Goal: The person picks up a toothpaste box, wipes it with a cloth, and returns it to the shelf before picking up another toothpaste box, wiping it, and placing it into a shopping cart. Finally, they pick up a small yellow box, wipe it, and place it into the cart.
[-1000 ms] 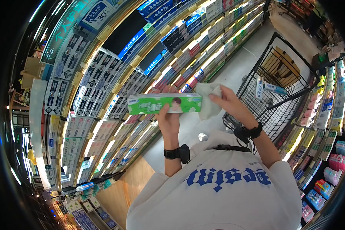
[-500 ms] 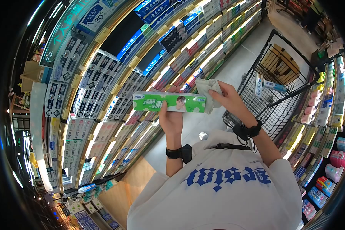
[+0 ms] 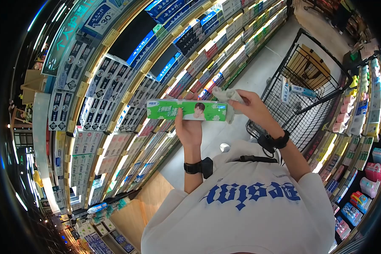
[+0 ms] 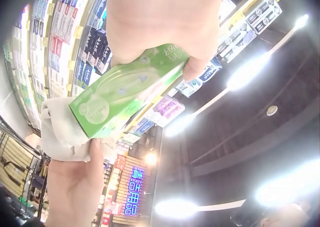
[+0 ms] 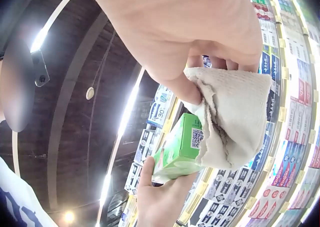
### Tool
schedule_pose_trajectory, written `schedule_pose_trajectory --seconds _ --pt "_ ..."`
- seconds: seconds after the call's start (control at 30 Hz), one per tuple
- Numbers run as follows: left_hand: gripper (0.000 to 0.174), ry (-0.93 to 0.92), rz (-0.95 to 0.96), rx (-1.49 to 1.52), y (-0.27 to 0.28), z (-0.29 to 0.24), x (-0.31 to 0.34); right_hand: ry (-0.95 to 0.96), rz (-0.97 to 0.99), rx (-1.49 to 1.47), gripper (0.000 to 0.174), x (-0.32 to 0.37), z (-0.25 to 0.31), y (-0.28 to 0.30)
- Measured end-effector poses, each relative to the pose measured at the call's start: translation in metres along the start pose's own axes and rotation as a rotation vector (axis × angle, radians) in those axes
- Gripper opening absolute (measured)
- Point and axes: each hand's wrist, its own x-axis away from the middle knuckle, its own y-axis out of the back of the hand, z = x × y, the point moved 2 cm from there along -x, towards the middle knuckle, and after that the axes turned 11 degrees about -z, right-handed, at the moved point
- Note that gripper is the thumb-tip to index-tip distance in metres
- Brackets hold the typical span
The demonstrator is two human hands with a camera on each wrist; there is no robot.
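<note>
Green carton (image 3: 199, 116) | held up left of shopping cart (image 3: 298, 120) | left hand (image 3: 190, 133) wraps fingers round its middle; right hand (image 3: 253, 106) pinches cloth (image 5: 240, 117) at its cart-side end | probably light, smooth, crushable; grip long edges gently

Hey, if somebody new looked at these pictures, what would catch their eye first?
Probably the bright green box, gripped in the left hand at the middle of the head view, with a pale cloth held against its end by the right hand. Next, likely the brightly lit shelves sweeping along the left, and the black shopping cart at right.
</note>
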Motion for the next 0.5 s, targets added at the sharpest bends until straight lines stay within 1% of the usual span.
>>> schedule_pose_trajectory --seconds 0.07,0.1,0.17,0.2,0.27,0.3,0.37,0.4,0.43,0.47,0.5 --pt "0.047 -0.047 0.068 -0.137 0.004 0.002 -0.004 0.214 0.009 0.202 0.029 -0.003 -0.010 0.001" --pt "0.047 -0.048 0.069 -0.136 0.003 0.003 -0.003 0.215 0.010 0.202 0.029 -0.002 -0.002 0.001" --pt "0.045 -0.054 -0.010 -0.328 0.003 0.009 0.002 0.002 0.107 0.235 0.030 0.002 0.014 -0.002" --pt "0.045 -0.054 -0.009 -0.328 0.003 0.011 0.004 0.004 0.107 0.235 0.030 0.001 0.012 -0.004" --pt "0.046 0.040 0.054 -0.503 0.002 0.020 0.007 0.108 0.086 0.154 0.032 -0.003 0.010 -0.009" --pt "0.046 0.040 0.055 -0.503 0.000 0.022 0.009 0.109 0.086 0.154 0.032 -0.004 0.015 -0.013" --pt "0.052 -0.029 0.109 -0.628 -0.006 0.026 0.012 0.204 -0.031 0.073 0.035 -0.004 0.035 -0.018" --pt "0.050 -0.054 0.101 -0.648 -0.003 0.029 0.011 0.205 -0.033 0.072 0.035 -0.003 0.039 -0.021" --pt "0.050 -0.053 0.102 -0.649 -0.001 0.033 0.011 0.214 0.005 0.053 0.037 -0.001 0.043 -0.025" --pt "0.050 -0.076 0.044 -0.594 0.001 0.036 0.010 0.223 0.044 0.036 0.038 0.002 0.045 -0.028" --pt "0.049 -0.099 -0.013 -0.537 0.002 0.038 0.009 0.225 0.042 0.036 0.038 0.004 0.041 -0.028"
